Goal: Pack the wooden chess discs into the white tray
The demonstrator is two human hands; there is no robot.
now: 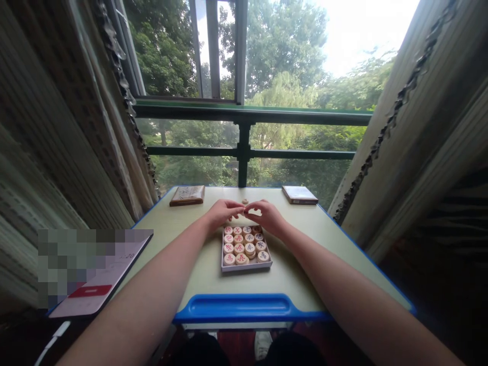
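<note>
A shallow white box (247,269) at the middle of the table holds rows of round wooden pieces with red and dark characters, some of them stacked. Just beyond its far edge, my left hand (225,211) and my right hand (264,212) meet at the fingertips. The fingers of both are pinched together; a small dark spot shows between them, too small to make out. Behind the fingertips, a single round piece (245,201) lies near the table's far edge.
The pale table (160,223) has a blue rim and a blue tray (238,305) in front. Flat boxes lie at far left (187,195) and far right (300,194). A tablet (110,274) with a white cable is at left. Curtains flank the window.
</note>
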